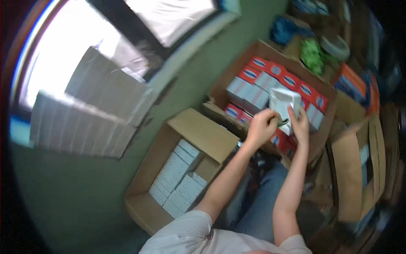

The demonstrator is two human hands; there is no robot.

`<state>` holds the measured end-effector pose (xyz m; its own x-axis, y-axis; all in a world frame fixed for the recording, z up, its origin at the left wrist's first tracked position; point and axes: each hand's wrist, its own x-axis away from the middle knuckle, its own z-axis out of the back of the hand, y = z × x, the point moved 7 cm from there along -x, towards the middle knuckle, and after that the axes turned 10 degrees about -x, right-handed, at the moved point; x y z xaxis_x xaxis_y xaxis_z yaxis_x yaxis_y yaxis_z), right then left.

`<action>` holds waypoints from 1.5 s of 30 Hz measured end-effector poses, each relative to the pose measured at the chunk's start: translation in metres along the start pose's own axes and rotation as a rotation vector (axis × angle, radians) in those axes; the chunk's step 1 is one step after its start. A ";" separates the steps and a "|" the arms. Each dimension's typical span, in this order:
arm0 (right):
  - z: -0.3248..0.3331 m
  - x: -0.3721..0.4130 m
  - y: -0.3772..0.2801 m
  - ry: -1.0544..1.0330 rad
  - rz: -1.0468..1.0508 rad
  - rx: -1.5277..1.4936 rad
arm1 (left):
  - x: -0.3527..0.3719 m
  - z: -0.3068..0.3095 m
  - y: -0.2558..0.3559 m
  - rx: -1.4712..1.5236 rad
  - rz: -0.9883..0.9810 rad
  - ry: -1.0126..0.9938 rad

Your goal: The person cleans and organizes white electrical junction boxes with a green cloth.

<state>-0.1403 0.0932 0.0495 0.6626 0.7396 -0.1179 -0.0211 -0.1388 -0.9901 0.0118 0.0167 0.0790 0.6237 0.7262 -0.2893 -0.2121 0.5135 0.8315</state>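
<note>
In the head view, a small white carton (284,98) is tilted above a large cardboard box, and my right hand (300,123) grips its right side. My left hand (263,127) is closed in a pinch at the carton's lower left. A small greyish-green curved item (282,122) shows at those fingertips, too blurred to name. Under both hands, red-and-white cartons (291,79) with blue oval labels stand packed in the large cardboard box (332,103).
To the left, an open cardboard box (144,199) holds rows of white cartons (171,173). A window with corrugated cardboard (105,101) leaning on it is at upper left. Another opened box (349,169) stands at right, with a green bag (311,55) and a blue bag (285,30) behind.
</note>
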 end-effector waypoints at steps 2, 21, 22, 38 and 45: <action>-0.015 0.008 -0.019 -0.036 0.081 0.180 | 0.030 0.050 -0.002 0.107 0.074 0.239; -0.377 0.124 -0.469 -0.429 1.512 0.184 | 0.442 0.267 -0.012 -0.821 0.254 0.364; -0.401 0.135 -0.480 -0.460 1.561 0.257 | 0.439 0.267 -0.009 -0.817 0.317 0.297; -0.541 0.155 -0.467 -0.828 1.352 0.500 | 0.443 0.274 -0.012 -0.584 0.322 0.363; -0.545 0.160 -0.464 -0.918 1.273 0.464 | 0.442 0.274 -0.014 -0.529 0.327 0.365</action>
<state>0.3835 -0.0835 0.5313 -0.5942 0.4544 -0.6636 -0.4964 -0.8564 -0.1418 0.4968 0.2053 0.0691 0.1945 0.9396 -0.2817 -0.7386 0.3293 0.5883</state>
